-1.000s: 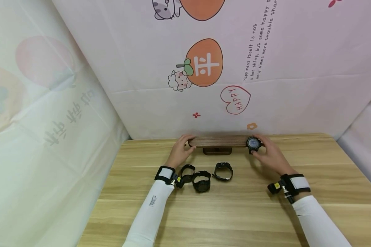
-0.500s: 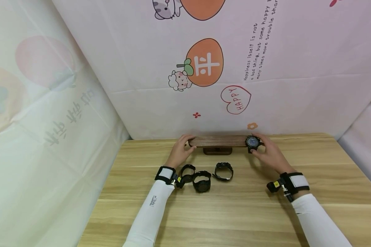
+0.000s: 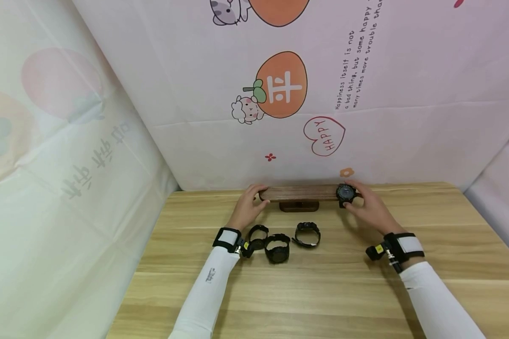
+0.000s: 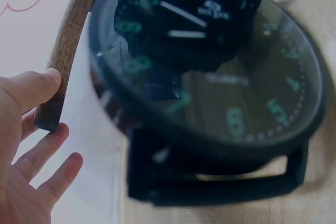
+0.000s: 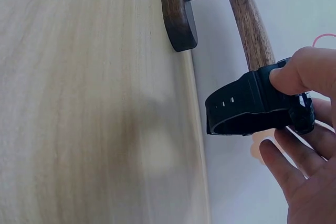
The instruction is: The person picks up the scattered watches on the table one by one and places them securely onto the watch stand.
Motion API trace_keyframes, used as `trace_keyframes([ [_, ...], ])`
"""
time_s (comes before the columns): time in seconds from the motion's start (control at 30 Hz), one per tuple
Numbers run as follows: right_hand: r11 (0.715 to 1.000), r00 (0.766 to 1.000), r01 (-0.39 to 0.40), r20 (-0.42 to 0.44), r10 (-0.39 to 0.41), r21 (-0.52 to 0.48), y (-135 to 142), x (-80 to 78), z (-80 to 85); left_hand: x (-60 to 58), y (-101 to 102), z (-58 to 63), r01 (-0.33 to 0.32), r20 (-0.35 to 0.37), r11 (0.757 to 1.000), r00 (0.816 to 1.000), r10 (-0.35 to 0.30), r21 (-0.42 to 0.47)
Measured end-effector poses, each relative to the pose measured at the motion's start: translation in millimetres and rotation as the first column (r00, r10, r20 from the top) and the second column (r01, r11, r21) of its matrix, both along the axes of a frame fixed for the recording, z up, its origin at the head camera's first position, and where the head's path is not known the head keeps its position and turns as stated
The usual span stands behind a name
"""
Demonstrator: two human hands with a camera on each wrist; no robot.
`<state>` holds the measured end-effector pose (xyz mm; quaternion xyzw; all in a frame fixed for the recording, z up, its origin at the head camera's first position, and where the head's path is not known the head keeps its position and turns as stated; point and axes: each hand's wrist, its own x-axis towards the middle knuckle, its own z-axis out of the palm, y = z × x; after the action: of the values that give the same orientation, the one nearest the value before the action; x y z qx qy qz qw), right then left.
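A corner of cheerful prints
We see a printed white sheet (image 3: 316, 94) behind our wood-grain tabletop (image 3: 322, 292), with paler hangings (image 3: 46, 165) at left.

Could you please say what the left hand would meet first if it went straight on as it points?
The left hand pinches the wooden bar, so that comes first; beyond it, probably the printed cloth, though the gap between is unclear.

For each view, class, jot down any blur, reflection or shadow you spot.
Head: soft shadow on the table beside the right sleeve; left wrist: the near watch looks blurred, dark reflections across its glass; right wrist: the held watch is fairly crisp, with a faint, soft-edged shadow on the table.
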<state>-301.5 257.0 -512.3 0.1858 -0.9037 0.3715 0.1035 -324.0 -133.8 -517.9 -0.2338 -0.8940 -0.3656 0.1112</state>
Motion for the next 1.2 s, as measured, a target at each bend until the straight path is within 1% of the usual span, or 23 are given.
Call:
trace_keyframes([
  [0.23, 1.000, 0.999, -0.010, -0.036, 0.010, 0.001, -1.1, -3.5, 0.7, 0.8, 0.5, 1.0, -0.001, -0.004, 1.000, 1.000, 0.000, -0.002],
  [0.37, 1.000, 0.999, -0.003, -0.054, 0.003, 0.011, -1.1, -4.4, 0.3, -0.5, 0.1, 0.1, 0.002, -0.009, 1.000, 1.000, -0.002, 0.002],
  [0.6, 1.000, 1.000, 0.004, -0.026, -0.004, 0.015, -3.5, -3.7, 3.0, -2.2, 0.1, -0.4, 0.005, 0.000, 1.000, 1.000, -0.005, 0.007],
  [0.8, 1.000, 1.000, 0.001, -0.008, -0.001, -0.002, -6.5, -5.9, 0.6, -1.9, 0.1, -1.7, 0.004, -0.012, 1.000, 1.000, -0.004, 0.006],
  [1.2, 1.000, 1.000, -0.005, -0.004, 0.005, -0.023, -12.7, -6.4, -0.3, -0.2, 0.7, -3.0, 0.001, -0.015, 1.000, 1.000, -0.001, 0.011],
])
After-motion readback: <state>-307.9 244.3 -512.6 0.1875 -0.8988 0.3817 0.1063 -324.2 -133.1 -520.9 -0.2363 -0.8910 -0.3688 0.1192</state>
